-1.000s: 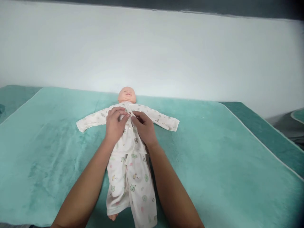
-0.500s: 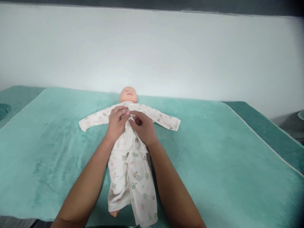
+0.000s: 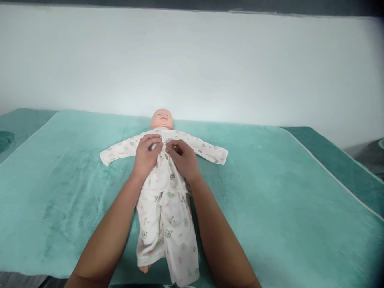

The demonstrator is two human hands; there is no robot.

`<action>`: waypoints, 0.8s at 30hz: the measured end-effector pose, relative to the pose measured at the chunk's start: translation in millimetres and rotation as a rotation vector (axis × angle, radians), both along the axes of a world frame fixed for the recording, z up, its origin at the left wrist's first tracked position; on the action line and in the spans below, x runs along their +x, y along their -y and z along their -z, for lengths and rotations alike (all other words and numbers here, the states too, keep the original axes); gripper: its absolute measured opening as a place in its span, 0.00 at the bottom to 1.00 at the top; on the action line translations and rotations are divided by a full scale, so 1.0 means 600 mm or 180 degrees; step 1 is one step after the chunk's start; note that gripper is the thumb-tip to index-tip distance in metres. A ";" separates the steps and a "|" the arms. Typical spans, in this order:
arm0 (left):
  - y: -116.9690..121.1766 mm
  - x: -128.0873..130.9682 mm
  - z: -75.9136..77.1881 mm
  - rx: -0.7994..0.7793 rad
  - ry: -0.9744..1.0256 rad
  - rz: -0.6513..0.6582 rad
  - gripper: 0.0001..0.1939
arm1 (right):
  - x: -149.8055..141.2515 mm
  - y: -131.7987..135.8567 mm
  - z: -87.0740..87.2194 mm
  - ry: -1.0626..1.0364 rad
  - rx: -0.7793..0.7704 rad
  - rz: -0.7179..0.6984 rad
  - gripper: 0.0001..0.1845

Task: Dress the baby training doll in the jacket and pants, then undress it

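A baby doll (image 3: 162, 119) lies on its back, head away from me, arms spread in long sleeves. It wears a white printed top (image 3: 156, 182) and matching trousers (image 3: 180, 232); one foot (image 3: 145, 269) pokes out of the left trouser leg. On the chest, my left hand (image 3: 148, 154) pinches the top's front edge between thumb and fingers. Opposite it, my right hand (image 3: 183, 158) grips the other side of the front with thumb and index finger, its remaining fingers curled. A small gap shows between the fingertips at the front opening.
A teal plush cover (image 3: 270, 192) spreads under the doll, with darker teal parts at both sides. Behind it stands a pale wall (image 3: 192, 64). A dark rounded object (image 3: 370, 156) is partly visible at the right edge.
My right hand has moved slightly right, so the fingertips that met over the front opening are now a little apart. My left hand has shifted slightly left. The doll lies as before.
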State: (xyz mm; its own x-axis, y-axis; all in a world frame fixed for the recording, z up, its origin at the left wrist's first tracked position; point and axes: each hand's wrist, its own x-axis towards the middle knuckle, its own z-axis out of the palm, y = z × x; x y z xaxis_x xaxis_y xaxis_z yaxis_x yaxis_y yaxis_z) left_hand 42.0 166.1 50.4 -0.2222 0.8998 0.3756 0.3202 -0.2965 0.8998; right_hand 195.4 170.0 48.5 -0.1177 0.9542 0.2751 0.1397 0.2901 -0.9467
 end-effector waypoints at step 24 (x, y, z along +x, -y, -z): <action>0.006 0.000 0.002 -0.0100 0.0244 -0.0069 0.10 | -0.003 -0.005 0.003 0.0222 0.0252 -0.0058 0.10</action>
State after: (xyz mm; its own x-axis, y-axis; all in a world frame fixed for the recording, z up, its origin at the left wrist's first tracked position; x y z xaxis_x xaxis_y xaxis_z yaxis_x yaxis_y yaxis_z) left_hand 42.2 162.5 49.5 -0.2689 0.9054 0.3285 0.2559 -0.2616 0.9306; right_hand 193.9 173.1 46.6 -0.1564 0.9273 0.3400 0.1985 0.3668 -0.9089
